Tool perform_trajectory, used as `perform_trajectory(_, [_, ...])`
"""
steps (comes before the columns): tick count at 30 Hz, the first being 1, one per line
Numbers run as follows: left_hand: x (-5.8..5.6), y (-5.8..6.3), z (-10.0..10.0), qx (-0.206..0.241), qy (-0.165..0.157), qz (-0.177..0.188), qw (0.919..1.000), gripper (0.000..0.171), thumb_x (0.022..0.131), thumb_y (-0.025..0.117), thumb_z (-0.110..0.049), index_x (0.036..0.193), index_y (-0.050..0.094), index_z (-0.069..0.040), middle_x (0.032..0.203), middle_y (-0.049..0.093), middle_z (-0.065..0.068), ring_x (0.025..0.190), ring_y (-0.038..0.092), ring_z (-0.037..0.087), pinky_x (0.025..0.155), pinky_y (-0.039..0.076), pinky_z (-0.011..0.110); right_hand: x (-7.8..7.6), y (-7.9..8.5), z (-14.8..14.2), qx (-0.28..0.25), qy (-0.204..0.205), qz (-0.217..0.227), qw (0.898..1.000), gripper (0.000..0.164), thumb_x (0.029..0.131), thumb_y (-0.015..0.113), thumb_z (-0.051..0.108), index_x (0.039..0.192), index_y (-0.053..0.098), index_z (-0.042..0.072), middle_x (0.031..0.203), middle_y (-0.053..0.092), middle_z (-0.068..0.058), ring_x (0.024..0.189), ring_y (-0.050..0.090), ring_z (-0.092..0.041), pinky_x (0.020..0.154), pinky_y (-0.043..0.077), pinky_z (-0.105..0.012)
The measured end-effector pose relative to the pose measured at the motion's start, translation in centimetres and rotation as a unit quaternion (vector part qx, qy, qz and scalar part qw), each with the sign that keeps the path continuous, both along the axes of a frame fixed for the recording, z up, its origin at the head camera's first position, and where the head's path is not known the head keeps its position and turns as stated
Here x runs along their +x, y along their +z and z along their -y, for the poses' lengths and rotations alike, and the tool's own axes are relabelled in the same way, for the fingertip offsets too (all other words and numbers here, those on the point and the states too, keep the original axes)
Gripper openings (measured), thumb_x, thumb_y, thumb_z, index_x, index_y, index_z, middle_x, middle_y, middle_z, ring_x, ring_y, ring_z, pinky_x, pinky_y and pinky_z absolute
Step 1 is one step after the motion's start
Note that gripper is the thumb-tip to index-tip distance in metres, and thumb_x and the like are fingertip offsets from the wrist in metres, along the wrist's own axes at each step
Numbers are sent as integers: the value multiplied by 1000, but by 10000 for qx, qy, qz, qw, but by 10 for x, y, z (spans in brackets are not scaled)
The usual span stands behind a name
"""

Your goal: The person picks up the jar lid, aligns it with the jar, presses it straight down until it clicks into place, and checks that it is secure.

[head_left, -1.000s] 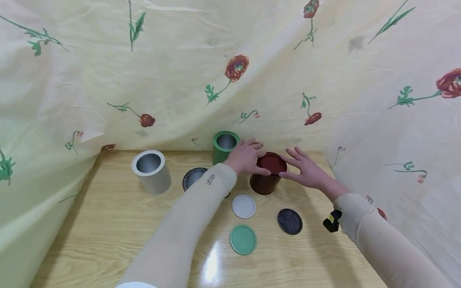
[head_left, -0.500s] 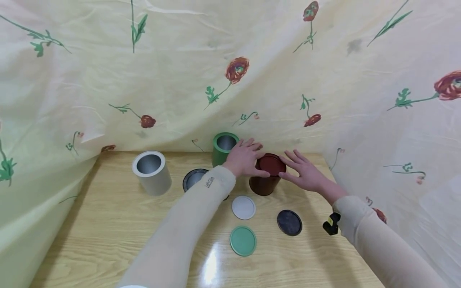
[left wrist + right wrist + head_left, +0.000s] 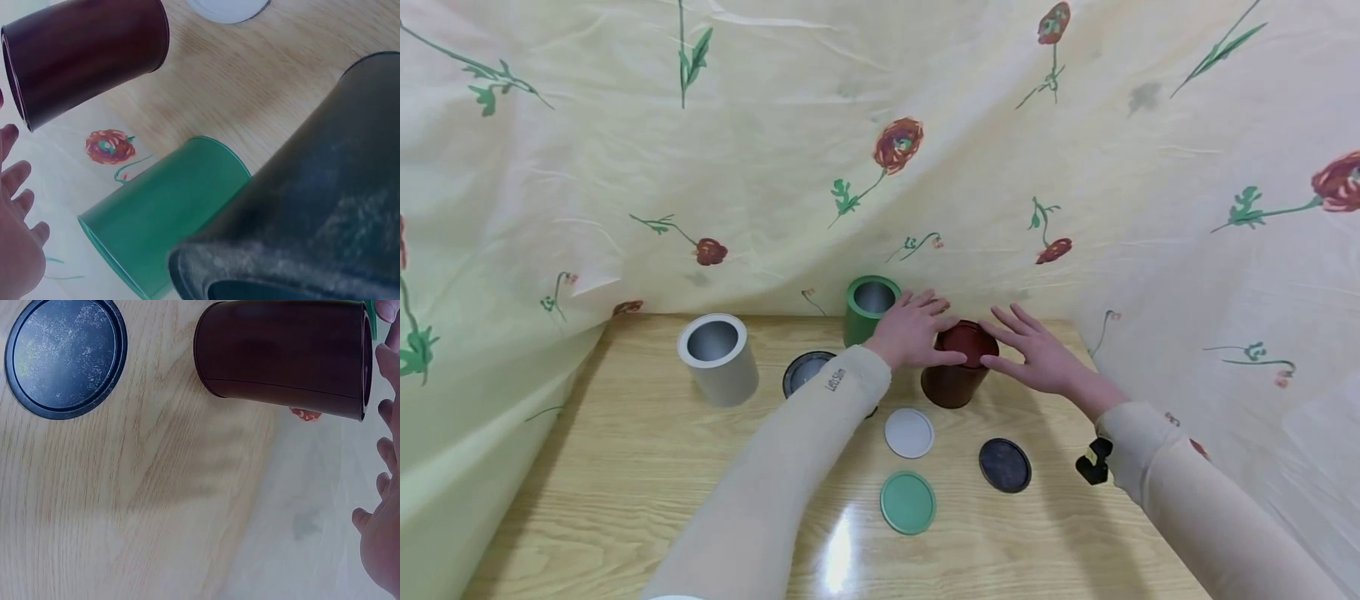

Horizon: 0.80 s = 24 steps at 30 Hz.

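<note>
A dark red can (image 3: 953, 387) stands upright at the back right, with a red lid (image 3: 968, 340) on its top. My left hand (image 3: 910, 332) is at the left of its rim, fingers spread and thumb toward the lid's near edge. On the other side my right hand (image 3: 1036, 353) has its fingers spread, thumb and fingertips at the rim. Whether the fingertips touch the lid, I cannot tell. In the right wrist view the can's side (image 3: 281, 356) shows, with the right hand (image 3: 384, 506) beside its top end. The left wrist view shows the left fingers (image 3: 15, 178) uncurled.
An open green can (image 3: 856, 325) stands behind my left hand. A black can (image 3: 797, 368) is partly hidden by my left forearm. An open white can (image 3: 728, 379) stands at left. White (image 3: 909, 433), green (image 3: 908, 502) and black lids (image 3: 1004, 465) lie on the table (image 3: 647, 483).
</note>
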<state>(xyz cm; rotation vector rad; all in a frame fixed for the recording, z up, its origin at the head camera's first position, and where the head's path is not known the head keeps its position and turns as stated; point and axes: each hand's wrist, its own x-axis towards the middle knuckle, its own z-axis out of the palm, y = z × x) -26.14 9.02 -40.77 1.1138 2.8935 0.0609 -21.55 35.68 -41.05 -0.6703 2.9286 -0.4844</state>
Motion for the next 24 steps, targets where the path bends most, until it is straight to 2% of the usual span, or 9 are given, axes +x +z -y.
perform_trajectory(14, [-7, -10, -3, -64, 82, 36, 9999, 75, 101, 46, -77, 163, 46, -35, 174, 35, 1, 164, 22, 28, 132, 20, 55, -4, -3, 2, 32, -25, 27, 10000, 67, 104, 71, 40, 160, 51, 11, 174, 28, -22, 162, 10, -51, 123, 24, -74])
perform_trajectory(18, [-6, -6, -4, -64, 142, 74, 9999, 73, 101, 49, -77, 162, 49, -36, 173, 37, 1, 164, 23, 28, 131, 21, 56, -6, -3, 3, 38, -28, 50, 10000, 68, 102, 72, 42, 159, 52, 11, 173, 29, -24, 160, 11, -54, 122, 25, -75])
perform_trajectory(24, [1, 4, -12, -188, 430, 369, 9982, 72, 99, 55, -75, 161, 50, -37, 173, 36, -1, 165, 19, 27, 131, 21, 56, -8, 3, 3, 134, 29, 141, 9998, 68, 102, 74, 39, 158, 52, 9, 172, 27, -27, 159, 11, -57, 122, 22, -76])
